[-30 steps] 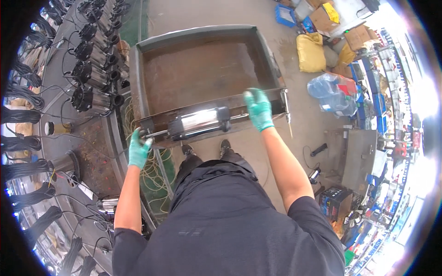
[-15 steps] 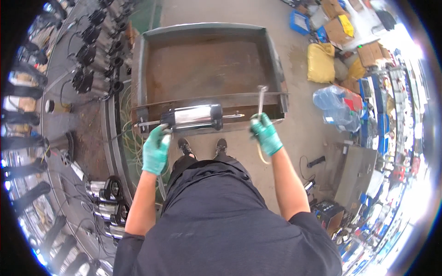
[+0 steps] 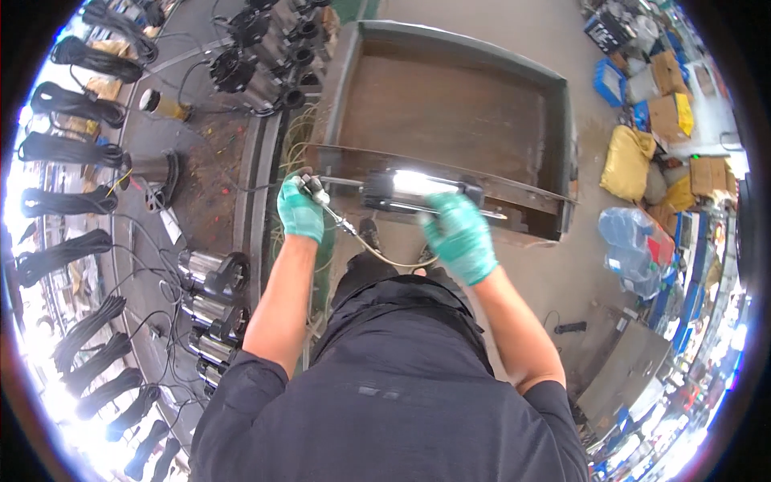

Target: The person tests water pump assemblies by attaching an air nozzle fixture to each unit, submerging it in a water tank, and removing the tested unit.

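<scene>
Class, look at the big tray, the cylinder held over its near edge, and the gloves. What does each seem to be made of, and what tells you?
Tray: probably steel, with a dull brown, rusty-looking floor.
Cylinder: bare metal, judging by its bright glare.
Gloves: teal, smooth, thin, likely rubber or nitrile.

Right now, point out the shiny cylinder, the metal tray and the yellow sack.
shiny cylinder [image 3: 418, 186], head view, on its bright middle.
metal tray [image 3: 450, 112], head view, on its rusty floor.
yellow sack [image 3: 626, 165], head view, on its middle.
</scene>
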Tool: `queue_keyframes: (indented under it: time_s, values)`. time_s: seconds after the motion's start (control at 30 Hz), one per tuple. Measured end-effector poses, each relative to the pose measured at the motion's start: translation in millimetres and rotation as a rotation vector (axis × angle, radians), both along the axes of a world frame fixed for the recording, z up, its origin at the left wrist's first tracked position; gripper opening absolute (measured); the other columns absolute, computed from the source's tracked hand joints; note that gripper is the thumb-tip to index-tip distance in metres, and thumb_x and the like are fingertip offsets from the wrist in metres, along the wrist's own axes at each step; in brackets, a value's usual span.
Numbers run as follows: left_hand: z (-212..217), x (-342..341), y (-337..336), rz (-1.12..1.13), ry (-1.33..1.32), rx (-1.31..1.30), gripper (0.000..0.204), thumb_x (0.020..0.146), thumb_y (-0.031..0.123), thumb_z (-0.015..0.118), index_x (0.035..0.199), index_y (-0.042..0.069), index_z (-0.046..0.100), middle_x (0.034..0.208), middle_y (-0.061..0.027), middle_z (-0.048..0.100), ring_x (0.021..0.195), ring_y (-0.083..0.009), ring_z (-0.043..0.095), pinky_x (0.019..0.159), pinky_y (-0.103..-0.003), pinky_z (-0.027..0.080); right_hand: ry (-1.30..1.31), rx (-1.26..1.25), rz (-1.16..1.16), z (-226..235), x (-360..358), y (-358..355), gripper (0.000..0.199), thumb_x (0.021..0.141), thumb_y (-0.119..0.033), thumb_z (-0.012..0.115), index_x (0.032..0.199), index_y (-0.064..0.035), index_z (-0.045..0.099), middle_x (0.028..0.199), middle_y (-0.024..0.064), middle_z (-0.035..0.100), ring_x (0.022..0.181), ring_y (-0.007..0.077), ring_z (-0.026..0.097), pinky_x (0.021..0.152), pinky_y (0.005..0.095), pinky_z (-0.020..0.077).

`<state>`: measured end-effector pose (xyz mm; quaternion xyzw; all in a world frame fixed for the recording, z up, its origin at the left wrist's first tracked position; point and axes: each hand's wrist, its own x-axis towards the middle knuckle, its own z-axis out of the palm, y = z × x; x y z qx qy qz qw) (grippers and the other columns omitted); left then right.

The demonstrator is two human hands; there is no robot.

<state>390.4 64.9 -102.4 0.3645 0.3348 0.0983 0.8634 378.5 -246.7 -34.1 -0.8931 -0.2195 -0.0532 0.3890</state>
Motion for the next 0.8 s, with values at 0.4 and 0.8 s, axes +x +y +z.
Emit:
queue_keyframes:
  time_s: [0.4, 0.8]
  values:
    - [-65.3, 37.4, 68.9, -0.476, 0.391, 0.278, 0.035, 0.106, 0.041, 0.066, 0.088, 0.011, 0.069, 0.066, -0.0011, 0.06, 0.046, -0.0123, 0.048, 0.042, -0.029, 0.034, 0.385, -0.093, -0.238, -32.2, 75.6, -16.9, 0.016, 0.094, -0.017, 0.072, 0.105, -0.0055, 0.076, 0.096, 0.0178, 0.077, 0.086, 0.0347, 0.075, 0.078, 0.0404, 0.0593]
    - [-66.3, 52.0, 77.7, -0.632, 0.366, 0.261, 0.036, 0.107, 0.037, 0.064, 0.087, 0.008, 0.069, 0.072, -0.0013, 0.063, 0.051, -0.0118, 0.057, 0.042, -0.027, 0.039, 0.297, -0.138, -0.25, -31.3, 77.9, -13.7, 0.013, 0.094, -0.013, 0.071, 0.104, -0.0051, 0.076, 0.095, 0.0173, 0.076, 0.083, 0.0337, 0.075, 0.077, 0.0389, 0.0591]
